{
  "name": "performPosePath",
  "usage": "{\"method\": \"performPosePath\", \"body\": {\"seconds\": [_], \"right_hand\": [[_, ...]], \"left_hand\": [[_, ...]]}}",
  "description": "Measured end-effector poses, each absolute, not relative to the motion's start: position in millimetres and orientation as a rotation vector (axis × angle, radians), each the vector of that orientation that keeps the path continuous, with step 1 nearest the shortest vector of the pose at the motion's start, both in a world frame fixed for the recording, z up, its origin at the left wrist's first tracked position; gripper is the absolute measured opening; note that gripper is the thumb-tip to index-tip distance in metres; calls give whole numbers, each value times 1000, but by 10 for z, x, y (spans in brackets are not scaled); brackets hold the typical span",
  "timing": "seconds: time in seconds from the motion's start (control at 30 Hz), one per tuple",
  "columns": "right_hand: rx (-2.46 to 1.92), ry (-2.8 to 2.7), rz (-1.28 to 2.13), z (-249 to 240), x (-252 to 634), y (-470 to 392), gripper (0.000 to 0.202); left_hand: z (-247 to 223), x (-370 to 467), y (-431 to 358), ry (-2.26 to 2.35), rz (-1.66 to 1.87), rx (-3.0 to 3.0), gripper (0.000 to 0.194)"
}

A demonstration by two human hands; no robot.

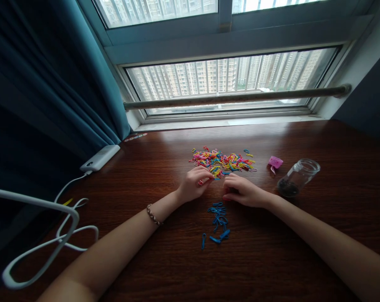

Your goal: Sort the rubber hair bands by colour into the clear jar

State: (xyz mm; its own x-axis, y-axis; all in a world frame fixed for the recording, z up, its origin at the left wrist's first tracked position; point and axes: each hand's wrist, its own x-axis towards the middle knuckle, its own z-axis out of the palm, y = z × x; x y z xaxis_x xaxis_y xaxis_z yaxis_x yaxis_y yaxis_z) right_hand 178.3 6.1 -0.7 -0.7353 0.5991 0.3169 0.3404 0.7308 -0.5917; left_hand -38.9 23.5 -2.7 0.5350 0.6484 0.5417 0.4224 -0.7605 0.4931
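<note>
A loose heap of small coloured rubber bands [229,161], pink, red, yellow and blue, lies on the dark wooden table. At its near edge my left hand [196,183] is closed in a pinch, with a blue rubber band [217,179] at its fingertips. My right hand [245,191] rests just right of it, fingers curled inward; whatever they may hold is hidden. Nearer to me, below and between both hands, several blue rubber bands [219,218] form a separate group. One blue band [203,241] lies apart on its left.
Right of the heap are a pink plastic clip-like piece [275,162] and a tilted-looking glass jar [298,178] with dark contents, close to my right forearm. A white power bank [100,158] with a looping white cable [35,197] lies left, by the blue curtain [92,84].
</note>
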Motion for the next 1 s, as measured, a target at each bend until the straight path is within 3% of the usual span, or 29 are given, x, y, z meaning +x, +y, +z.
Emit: {"method": "performPosePath", "body": {"seconds": [0.13,0.27,0.47,0.7,0.83,1.0], "right_hand": [[-983,-2070,723,-46,1799,100,13],[-1309,-1651,431,-121,1864,179,12],[-1332,-1788,25,-214,1884,220,39],[-1121,-2218,151,-243,1807,155,29],[-1078,-2198,169,-263,1806,171,30],[-1067,-2002,234,-241,1813,171,26]], "left_hand": [[-11,-329,109,722,892,2610,15],[6,-264,-13,532,715,2703,17],[49,-280,-50,468,563,2801,20],[-39,-503,385,1230,1079,2650,20],[-107,-537,515,1398,977,2635,22],[-95,-481,446,1183,770,2774,26]]}}
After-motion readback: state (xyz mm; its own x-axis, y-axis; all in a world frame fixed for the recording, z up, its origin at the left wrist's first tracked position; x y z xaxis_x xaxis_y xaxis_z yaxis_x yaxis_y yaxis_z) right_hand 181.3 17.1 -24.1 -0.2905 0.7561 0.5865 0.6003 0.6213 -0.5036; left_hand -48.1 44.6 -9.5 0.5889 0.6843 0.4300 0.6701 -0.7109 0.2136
